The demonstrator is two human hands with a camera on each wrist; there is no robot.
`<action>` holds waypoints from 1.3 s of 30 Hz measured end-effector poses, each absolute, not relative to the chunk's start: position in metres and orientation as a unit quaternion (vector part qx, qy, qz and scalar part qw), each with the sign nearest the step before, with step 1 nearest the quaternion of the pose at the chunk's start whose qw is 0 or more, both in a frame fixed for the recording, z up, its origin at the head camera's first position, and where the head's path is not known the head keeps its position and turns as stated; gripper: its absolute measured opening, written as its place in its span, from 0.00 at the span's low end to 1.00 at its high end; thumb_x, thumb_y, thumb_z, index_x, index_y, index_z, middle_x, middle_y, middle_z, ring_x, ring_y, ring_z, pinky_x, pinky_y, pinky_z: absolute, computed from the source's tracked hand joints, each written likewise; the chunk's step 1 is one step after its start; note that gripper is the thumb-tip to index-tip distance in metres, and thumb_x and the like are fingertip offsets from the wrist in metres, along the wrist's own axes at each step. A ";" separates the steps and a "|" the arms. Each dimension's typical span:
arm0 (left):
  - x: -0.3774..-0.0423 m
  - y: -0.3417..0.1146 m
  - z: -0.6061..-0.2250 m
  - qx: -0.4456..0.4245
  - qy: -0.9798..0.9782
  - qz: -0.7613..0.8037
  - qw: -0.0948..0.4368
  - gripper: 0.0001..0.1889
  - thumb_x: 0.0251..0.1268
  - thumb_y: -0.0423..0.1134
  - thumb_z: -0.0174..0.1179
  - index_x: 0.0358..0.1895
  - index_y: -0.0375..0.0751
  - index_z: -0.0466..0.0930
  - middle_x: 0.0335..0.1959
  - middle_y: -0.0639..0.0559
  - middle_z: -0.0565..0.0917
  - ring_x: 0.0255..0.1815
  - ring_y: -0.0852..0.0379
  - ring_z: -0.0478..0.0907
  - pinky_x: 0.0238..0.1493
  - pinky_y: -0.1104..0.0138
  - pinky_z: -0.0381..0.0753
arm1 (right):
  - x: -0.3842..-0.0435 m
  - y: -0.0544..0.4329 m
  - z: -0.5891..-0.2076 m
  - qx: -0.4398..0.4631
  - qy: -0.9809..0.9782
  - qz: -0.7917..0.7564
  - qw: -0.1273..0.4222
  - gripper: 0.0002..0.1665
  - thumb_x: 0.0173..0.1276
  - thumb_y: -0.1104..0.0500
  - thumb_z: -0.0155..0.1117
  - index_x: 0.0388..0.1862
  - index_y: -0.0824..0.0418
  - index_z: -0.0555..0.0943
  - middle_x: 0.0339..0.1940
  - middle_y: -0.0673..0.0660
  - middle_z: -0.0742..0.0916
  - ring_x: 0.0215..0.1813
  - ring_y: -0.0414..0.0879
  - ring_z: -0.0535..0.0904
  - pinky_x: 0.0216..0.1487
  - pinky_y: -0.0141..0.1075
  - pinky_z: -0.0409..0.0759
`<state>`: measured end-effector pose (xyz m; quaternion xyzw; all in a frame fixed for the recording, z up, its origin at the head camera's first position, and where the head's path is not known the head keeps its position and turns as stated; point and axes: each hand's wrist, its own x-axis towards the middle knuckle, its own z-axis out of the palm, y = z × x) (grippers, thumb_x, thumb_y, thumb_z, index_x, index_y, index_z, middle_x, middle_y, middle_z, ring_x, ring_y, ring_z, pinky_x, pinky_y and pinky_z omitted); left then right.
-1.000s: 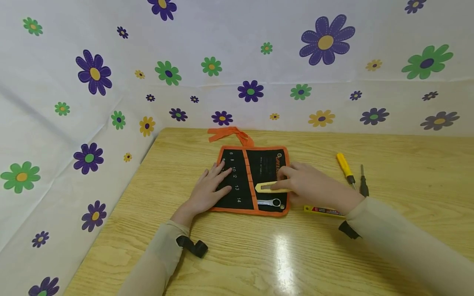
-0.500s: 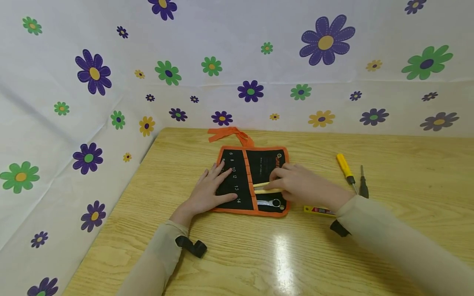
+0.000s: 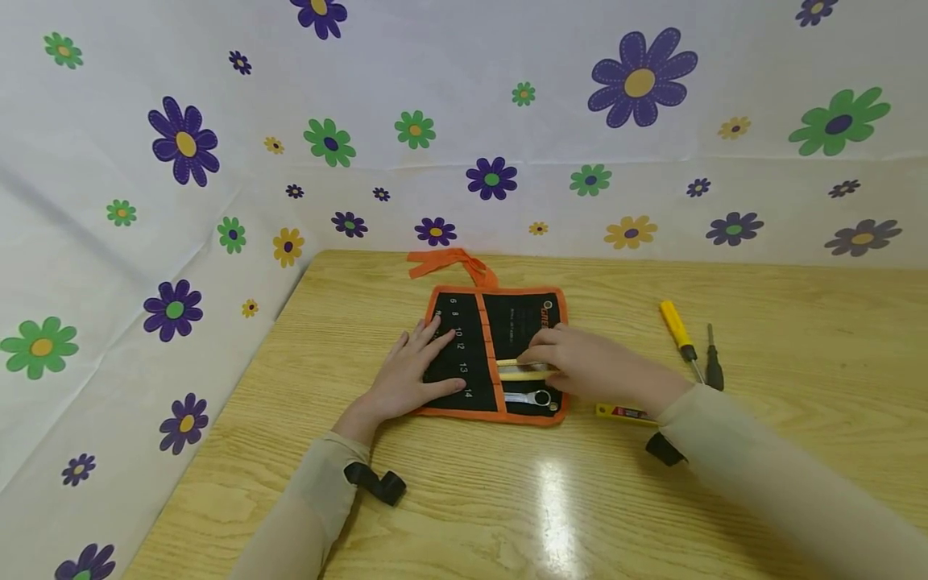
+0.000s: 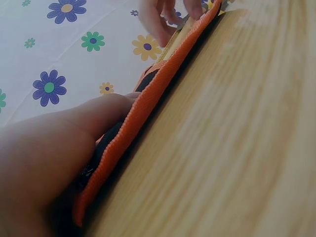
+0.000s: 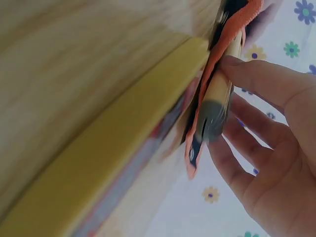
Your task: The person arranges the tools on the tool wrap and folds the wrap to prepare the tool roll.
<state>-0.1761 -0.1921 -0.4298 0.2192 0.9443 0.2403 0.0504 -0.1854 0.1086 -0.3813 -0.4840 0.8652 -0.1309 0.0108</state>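
A black tool roll [image 3: 518,322] with orange edging and printed sizes lies open on the table. My left hand [image 3: 409,374] rests on its left part, fingers spread, the thumb just below the "13". With my right hand [image 3: 598,366] I pinch a pale yellow utility knife [image 3: 525,375] over the roll's right part. Its front end is hidden in a pocket behind the slanted orange band; in the right wrist view its dark end cap [image 5: 212,121] shows between thumb and fingers. Just below the knife a ring spanner [image 3: 538,398] sits in another pocket.
To the right lie a yellow-handled screwdriver [image 3: 676,325] and a black-handled screwdriver [image 3: 714,370]. A yellow bar with a printed label [image 3: 623,413] lies partly under my right wrist. An orange tie [image 3: 457,259] trails behind the roll. A flowered cloth [image 3: 551,137] stands behind the table.
My right hand has moved left with the utility knife, whose front end has slid into the pocket. My left thumb has shifted slightly to the right and down on the roll.
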 end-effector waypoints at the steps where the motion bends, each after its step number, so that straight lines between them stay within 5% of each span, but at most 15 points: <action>1: -0.176 -0.192 -0.430 0.219 0.944 0.241 0.051 0.43 0.60 0.61 0.60 0.75 0.47 0.56 0.77 0.47 0.45 0.77 0.49 0.36 0.73 0.51 0.34 | -0.184 0.113 -0.381 -0.478 0.867 -0.137 0.012 0.24 0.58 0.65 0.72 0.55 0.59 0.81 0.49 0.54 0.82 0.49 0.49 0.77 0.50 0.42 0.78; 8: -0.176 -0.191 -0.430 0.217 0.943 0.248 0.052 0.43 0.60 0.59 0.60 0.75 0.46 0.56 0.77 0.47 0.46 0.77 0.49 0.37 0.73 0.51 0.34 | -0.178 0.143 -0.382 -0.445 0.874 -0.189 0.045 0.25 0.59 0.64 0.71 0.57 0.61 0.79 0.52 0.55 0.80 0.52 0.49 0.75 0.49 0.41 0.79; 16: -0.176 -0.192 -0.432 0.218 0.942 0.251 0.053 0.42 0.61 0.60 0.60 0.75 0.46 0.56 0.77 0.47 0.46 0.77 0.48 0.36 0.73 0.51 0.34 | -0.175 0.150 -0.382 -0.424 0.878 -0.213 0.061 0.25 0.56 0.69 0.70 0.54 0.65 0.80 0.48 0.57 0.80 0.39 0.43 0.75 0.33 0.31 0.77; 28: -0.176 -0.191 -0.432 0.219 0.944 0.243 0.051 0.43 0.60 0.60 0.60 0.75 0.46 0.56 0.77 0.46 0.46 0.77 0.48 0.36 0.73 0.50 0.35 | -0.175 0.131 -0.378 -0.460 0.870 -0.177 0.025 0.24 0.57 0.70 0.70 0.55 0.66 0.80 0.51 0.60 0.81 0.52 0.53 0.78 0.50 0.42 0.79; 39: -0.177 -0.191 -0.431 0.220 0.944 0.240 0.047 0.43 0.60 0.59 0.61 0.75 0.45 0.56 0.77 0.45 0.46 0.77 0.47 0.37 0.73 0.50 0.35 | -0.180 0.113 -0.376 -0.472 0.867 -0.158 0.027 0.22 0.57 0.72 0.69 0.53 0.68 0.81 0.48 0.59 0.82 0.49 0.52 0.78 0.47 0.40 0.80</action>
